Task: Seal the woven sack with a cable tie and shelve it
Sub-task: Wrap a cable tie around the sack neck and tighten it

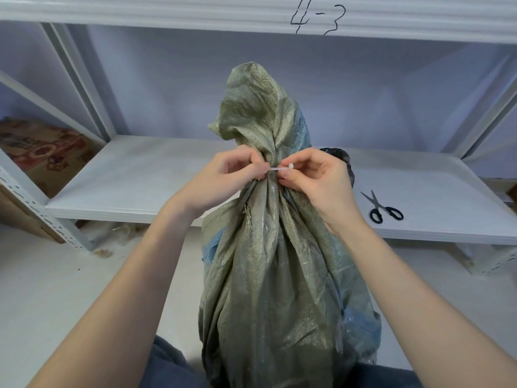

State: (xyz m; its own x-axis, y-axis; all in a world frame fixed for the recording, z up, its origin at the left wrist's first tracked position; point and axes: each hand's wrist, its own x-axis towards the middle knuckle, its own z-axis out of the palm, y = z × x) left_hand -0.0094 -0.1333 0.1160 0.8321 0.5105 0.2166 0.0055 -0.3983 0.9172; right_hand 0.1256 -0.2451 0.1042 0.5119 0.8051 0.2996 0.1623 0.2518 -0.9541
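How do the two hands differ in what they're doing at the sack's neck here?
The left hand pinches the strap end of the white cable tie; the right hand pinches its small square head. The left hand sits on the left side of the woven sack, the right hand on the right side, nearer the scissors. Both have curled fingers at the gathered neck.

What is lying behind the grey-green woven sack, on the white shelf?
Behind the grey-green woven sack, a dark crumpled thing peeks out on the white shelf. The sack and right hand cover most of it.
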